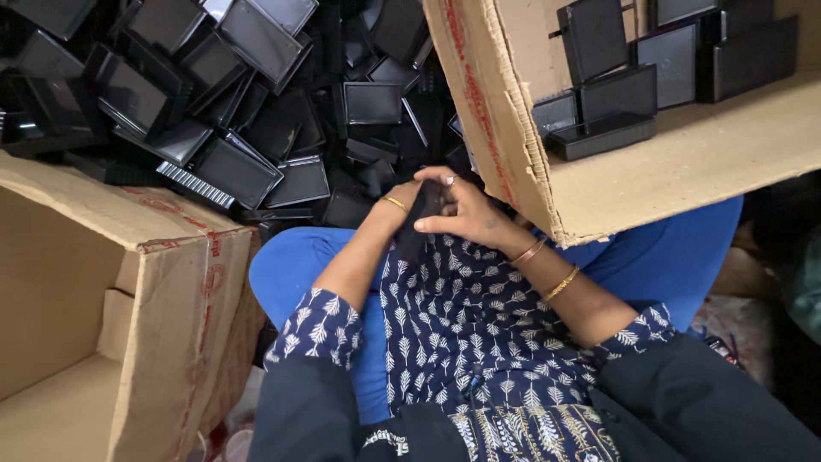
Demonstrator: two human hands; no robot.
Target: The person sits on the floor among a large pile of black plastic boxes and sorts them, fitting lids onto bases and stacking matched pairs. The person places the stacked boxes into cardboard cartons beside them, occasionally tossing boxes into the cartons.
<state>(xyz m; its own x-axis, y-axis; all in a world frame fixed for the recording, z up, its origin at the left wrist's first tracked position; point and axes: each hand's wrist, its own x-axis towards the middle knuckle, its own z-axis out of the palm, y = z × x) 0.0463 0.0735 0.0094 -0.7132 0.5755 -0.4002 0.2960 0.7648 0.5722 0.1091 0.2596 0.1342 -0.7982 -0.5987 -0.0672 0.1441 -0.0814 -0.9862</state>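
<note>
Right hand (466, 214): fingers curled around a small black plastic part (425, 210), thumb pressed along its lower edge; a ring on one finger, two bangles on the wrist.
Left hand (400, 204): closed on the same part from the other side, mostly hidden behind it; a thin bangle on the wrist.
Black plastic part: held between both hands above the lap, just before the heap; its exact shape cannot be told.
Lap: dark blue patterned cloth (453, 316) over blue trousers.
Heap (231, 111): many flat black rectangular trays lying at all angles, just beyond the hands.
Right carton (684, 162): open cardboard box beside the right hand, with several black trays (616, 107) stacked in it.
Left carton (103, 325): open cardboard box, well apart from the hands, bare brown inside.
</note>
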